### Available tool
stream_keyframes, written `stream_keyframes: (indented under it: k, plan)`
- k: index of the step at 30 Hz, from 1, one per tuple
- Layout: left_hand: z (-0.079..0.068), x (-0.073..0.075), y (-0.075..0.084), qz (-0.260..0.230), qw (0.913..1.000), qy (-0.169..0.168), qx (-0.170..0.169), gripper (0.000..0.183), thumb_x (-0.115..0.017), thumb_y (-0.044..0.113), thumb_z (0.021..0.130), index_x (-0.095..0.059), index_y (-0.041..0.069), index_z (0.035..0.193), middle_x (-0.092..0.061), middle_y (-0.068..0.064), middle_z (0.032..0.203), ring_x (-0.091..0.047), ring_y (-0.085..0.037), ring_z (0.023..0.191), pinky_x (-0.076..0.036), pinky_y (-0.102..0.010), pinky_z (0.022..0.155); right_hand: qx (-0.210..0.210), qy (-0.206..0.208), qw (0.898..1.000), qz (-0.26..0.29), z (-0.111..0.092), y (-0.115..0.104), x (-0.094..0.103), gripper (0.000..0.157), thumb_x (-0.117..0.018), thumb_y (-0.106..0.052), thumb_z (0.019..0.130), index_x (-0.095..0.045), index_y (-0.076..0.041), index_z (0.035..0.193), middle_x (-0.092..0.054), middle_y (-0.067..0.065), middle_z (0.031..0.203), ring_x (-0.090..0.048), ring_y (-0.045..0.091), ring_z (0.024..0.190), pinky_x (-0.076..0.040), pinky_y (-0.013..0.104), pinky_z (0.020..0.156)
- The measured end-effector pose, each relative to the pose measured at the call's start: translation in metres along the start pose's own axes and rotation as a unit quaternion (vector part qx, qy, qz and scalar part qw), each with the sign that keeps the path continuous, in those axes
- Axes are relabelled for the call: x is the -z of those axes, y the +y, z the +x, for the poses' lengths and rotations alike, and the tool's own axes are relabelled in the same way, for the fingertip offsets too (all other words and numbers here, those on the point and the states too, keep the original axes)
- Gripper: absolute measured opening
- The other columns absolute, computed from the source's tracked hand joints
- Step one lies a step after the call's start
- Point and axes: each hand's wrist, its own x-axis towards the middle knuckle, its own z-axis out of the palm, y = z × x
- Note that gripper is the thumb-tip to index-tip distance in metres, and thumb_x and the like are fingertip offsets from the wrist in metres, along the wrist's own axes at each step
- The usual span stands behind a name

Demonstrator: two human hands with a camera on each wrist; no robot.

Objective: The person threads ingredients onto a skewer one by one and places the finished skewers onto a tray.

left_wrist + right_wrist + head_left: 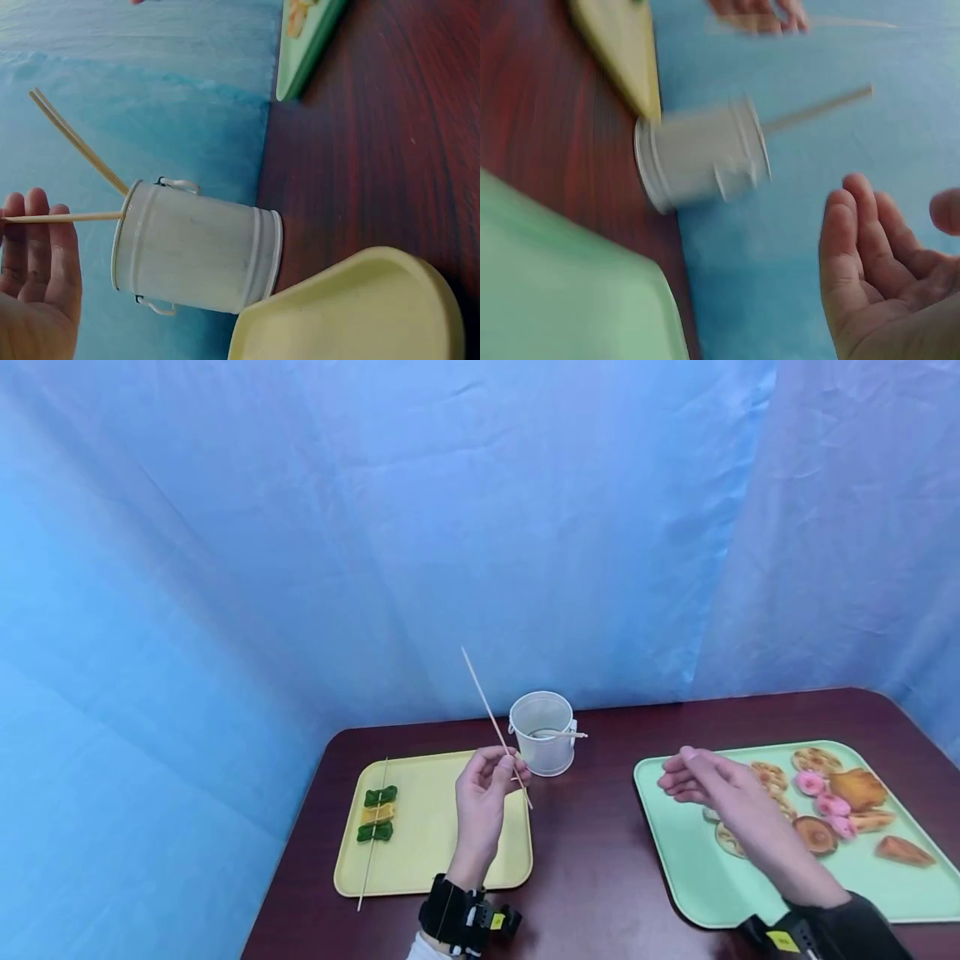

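My left hand (482, 793) pinches a thin wooden skewer (483, 697) between thumb and fingers, near its lower end. The skewer slants up and leftward, in front of a white metal bucket (547, 758). In the left wrist view, the bucket (199, 251) has other sticks (79, 141) leaning out of its mouth. My right hand (723, 785) hovers over the left part of the green tray (671, 852), holding nothing. The right wrist view shows that hand (877, 277) with fingers extended and thumb apart.
A yellow tray (427, 860) lies at left, bearing a skewer threaded with green pieces (381, 795) and a yellow piece (377, 813). Toy-like foods fill the green tray's right side: a brown mushroom-like piece (815, 836), pink pieces (832, 804), a golden piece (857, 788). A blue curtain (480, 527) hangs behind.
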Motion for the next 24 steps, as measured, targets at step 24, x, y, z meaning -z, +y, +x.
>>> stream_keyframes:
  k: [24]
  plan:
    - [-0.010, 0.022, 0.012, 0.108, 0.9908, 0.031, 0.076, 0.020, -0.057, 0.004, 0.095, -0.062, -0.013, 0.105, -0.064, -0.026, 0.087, -0.065, -0.028, 0.075, -0.056, -0.038, 0.067, -0.037, -0.025, 0.878, -0.477, -0.027, 0.049, 0.073, 0.030, -0.060, -0.039, 0.091, -0.065, -0.010, 0.090, -0.058, -0.008, 0.072, -0.052, 0.011, 0.061, -0.039, 0.031, 0.053]
